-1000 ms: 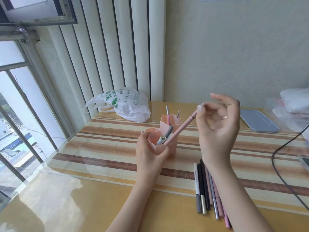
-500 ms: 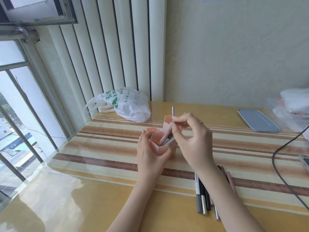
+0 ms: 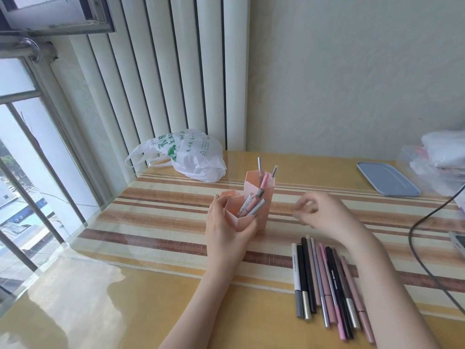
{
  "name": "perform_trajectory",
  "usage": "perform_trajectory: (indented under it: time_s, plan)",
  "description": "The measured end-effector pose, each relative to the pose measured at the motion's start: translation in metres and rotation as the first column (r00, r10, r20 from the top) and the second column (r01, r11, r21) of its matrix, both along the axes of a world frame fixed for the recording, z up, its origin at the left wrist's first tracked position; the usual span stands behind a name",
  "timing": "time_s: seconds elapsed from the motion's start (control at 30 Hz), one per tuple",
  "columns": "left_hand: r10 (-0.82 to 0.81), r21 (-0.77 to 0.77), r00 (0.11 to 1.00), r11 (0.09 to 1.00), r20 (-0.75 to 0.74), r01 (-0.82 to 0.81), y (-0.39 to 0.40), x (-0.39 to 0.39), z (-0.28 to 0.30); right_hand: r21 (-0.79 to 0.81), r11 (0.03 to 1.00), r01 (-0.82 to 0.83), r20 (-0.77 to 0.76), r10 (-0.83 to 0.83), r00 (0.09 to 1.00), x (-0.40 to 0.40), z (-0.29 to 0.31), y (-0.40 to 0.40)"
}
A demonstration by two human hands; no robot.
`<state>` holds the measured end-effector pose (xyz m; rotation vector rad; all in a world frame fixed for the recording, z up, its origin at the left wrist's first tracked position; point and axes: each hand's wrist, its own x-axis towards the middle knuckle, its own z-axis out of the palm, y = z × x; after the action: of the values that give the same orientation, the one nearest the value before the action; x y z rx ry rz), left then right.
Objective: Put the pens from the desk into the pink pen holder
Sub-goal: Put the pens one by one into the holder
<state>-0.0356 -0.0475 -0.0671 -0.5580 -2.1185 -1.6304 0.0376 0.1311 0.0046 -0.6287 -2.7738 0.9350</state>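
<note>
Steadying the pink pen holder [image 3: 247,210] on the striped desk mat [image 3: 156,220], the left hand [image 3: 226,230] wraps its fingers and thumb round the low front compartment, which already carries a few slanted pens; the taller rear compartment has thin ones standing nearly upright. The right hand [image 3: 324,215] hangs just right of the holder, blurred, fingers loosely curled and holding nothing. Its next job, I judge, is to drop to the row of pens [image 3: 327,283] lying side by side near the desk's front edge, pinch one by the upper barrel, and feed it tip-down so it slides past those inside. The holder looks like thin matte card or plastic with angular, folded faces, light enough to tip, so that bracing grip matters. The pens are slim smooth cylinders, some with metallic ends, lying on a glossy transparent cover
</note>
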Motion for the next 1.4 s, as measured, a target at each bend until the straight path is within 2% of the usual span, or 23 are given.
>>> perform_trajectory:
  time_s: [0.07, 0.17, 0.3, 0.37, 0.43, 0.57, 0.87, 1.0, 1.13, 1.27, 1.4]
  plan:
    - [-0.002, -0.009, 1.0, 1.0, -0.01, 0.002, 0.0, 0.0, -0.001, 0.016, 0.999, -0.049, 0.195, 0.045, 0.98, -0.001, -0.007, -0.003]
    - [0.003, -0.014, 1.0, 1.0, -0.009, -0.003, 0.001, -0.001, -0.002, 0.045, 0.981, -0.191, 0.327, 0.166, 0.93, -0.002, -0.004, -0.014]
    - [-0.001, -0.007, 1.0, 1.0, 0.006, 0.001, 0.0, -0.001, -0.002, 0.06, 0.929, -0.366, 0.558, 0.273, 0.784, 0.003, 0.003, -0.019]
    - [-0.012, -0.01, 1.0, 1.0, 0.009, 0.012, 0.0, 0.0, -0.002, 0.054, 0.914, -0.403, 0.605, 0.291, 0.741, 0.005, 0.002, -0.021]
    - [-0.016, -0.012, 1.0, 1.0, 0.014, 0.016, 0.0, 0.001, -0.002, 0.039, 0.907, -0.419, 0.598, 0.315, 0.737, 0.004, -0.001, -0.019]
    - [-0.011, -0.017, 1.0, 1.0, 0.017, 0.011, 0.0, 0.0, -0.001, 0.003, 0.906, -0.422, 0.505, 0.363, 0.783, -0.002, -0.015, -0.016]
    - [-0.021, 0.023, 0.998, 1.0, 0.057, 0.02, 0.0, -0.001, -0.002, -0.01, 0.923, -0.384, 0.116, 0.382, 0.917, -0.013, -0.028, -0.011]
    - [0.014, 0.045, 0.996, 0.999, 0.084, -0.018, 0.0, -0.003, -0.001, -0.114, 0.913, -0.392, -0.054, 0.388, 0.92, -0.005, -0.01, -0.001]
    - [0.063, 0.089, 0.989, 0.993, 0.136, -0.076, -0.001, -0.005, -0.003, -0.111, 0.914, -0.389, -0.104, 0.379, 0.92, 0.005, 0.006, 0.009]
    - [0.083, 0.082, 0.981, 0.992, 0.177, -0.098, 0.0, -0.007, -0.004, -0.161, 0.925, -0.345, -0.312, 0.284, 0.907, 0.008, 0.017, 0.007]
    - [0.07, 0.053, 0.986, 0.995, 0.154, -0.079, 0.0, -0.006, -0.004, -0.247, 0.893, -0.376, -0.479, 0.225, 0.849, 0.004, 0.021, -0.006]
